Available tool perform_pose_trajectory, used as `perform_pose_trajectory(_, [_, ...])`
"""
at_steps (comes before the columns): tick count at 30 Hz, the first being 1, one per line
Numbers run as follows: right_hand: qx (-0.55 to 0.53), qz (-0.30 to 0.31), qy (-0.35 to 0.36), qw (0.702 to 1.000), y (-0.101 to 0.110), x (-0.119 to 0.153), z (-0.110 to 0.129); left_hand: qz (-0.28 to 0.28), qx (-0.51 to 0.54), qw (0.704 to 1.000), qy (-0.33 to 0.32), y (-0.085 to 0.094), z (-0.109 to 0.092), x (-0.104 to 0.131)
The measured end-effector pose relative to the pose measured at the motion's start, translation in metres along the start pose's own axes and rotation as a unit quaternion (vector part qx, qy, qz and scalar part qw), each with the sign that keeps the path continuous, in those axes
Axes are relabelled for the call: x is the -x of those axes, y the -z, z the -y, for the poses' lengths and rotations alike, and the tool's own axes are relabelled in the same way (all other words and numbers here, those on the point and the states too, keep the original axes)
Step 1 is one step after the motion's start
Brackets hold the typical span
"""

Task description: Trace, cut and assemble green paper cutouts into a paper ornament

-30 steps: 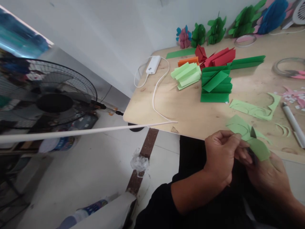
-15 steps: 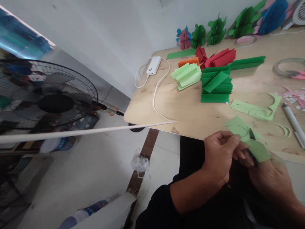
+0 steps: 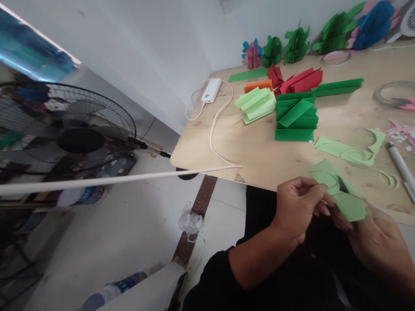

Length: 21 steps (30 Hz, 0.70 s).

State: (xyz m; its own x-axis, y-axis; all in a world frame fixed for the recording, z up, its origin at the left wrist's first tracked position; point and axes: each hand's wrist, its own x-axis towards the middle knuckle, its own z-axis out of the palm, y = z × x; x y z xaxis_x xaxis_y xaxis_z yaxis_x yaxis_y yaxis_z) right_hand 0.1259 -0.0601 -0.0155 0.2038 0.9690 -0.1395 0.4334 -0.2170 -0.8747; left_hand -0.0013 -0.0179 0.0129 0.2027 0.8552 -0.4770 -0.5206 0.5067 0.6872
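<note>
Light green paper (image 3: 352, 206): partly cut, a curved flap folded toward the lap; held across the table's front edge, a dark pointed blade (image 3: 343, 185) showing in the slit.
Left hand (image 3: 300, 207): thumb and forefinger pinched on the paper's left side.
Right hand (image 3: 378, 233): beneath the flap, fingers partly hidden; cannot tell its grip.
Light green offcut (image 3: 350, 150): flat, just beyond the paper.
White pen (image 3: 402, 166): right of the offcut.
Dark green folded paper (image 3: 296, 116): farther back, left.
Tabletop (image 3: 256, 147): bare wood between the dark green stack and white cable (image 3: 212, 134); front edge running close by both hands.
Changed since half a second ago: black piece between the hands now out of sight; right hand slightly farther right.
</note>
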Motion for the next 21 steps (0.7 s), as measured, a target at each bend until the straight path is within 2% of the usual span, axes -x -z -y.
perform_pose_trajectory(3, [0.025,0.020,-0.023,0.999,0.005,-0.001,0.004,0.003,-0.009,1.000,0.000,0.002,0.000,-0.002])
perform_pose_trajectory(11, [0.053,0.016,-0.048,0.997,0.005,-0.002,0.008,0.012,-0.017,1.000,0.005,0.006,0.000,-0.004])
perform_pose_trajectory(16, [0.075,0.003,-0.053,0.996,0.009,-0.003,0.005,0.024,-0.035,0.999,0.011,0.011,-0.002,-0.006])
perform_pose_trajectory(21, [0.079,0.015,-0.053,0.995,0.012,-0.003,-0.003,0.033,-0.051,0.998,0.016,0.013,-0.004,-0.007])
